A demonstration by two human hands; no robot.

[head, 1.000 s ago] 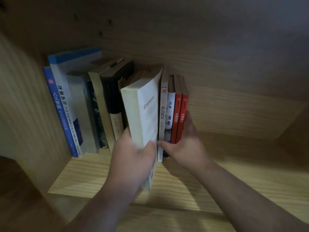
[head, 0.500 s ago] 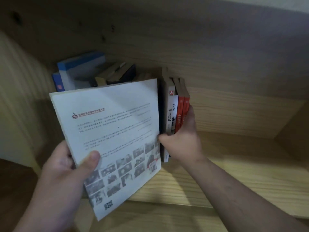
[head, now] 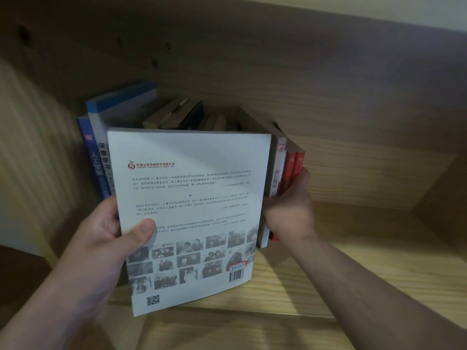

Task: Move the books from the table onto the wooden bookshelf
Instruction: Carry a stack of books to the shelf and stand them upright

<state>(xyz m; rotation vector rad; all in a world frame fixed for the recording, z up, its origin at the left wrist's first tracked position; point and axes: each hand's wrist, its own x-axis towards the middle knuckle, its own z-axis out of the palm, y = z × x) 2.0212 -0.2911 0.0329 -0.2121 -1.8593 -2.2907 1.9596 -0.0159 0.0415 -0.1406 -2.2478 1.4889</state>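
White book [head: 192, 198], back cover facing camera, held upright just in front of the row of books [head: 177, 117] on the wooden bookshelf [head: 353, 261]. Left hand [head: 106, 238] grips its left edge, thumb on cover. Right hand [head: 290, 210] curled round the red books [head: 294, 168] at right end of row. Blue books [head: 93, 147] at left end of row.

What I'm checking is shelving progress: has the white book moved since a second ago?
Yes. The white book, gripped by the left hand, has come out of the row beside the red books, toward the camera, its back cover now facing us.
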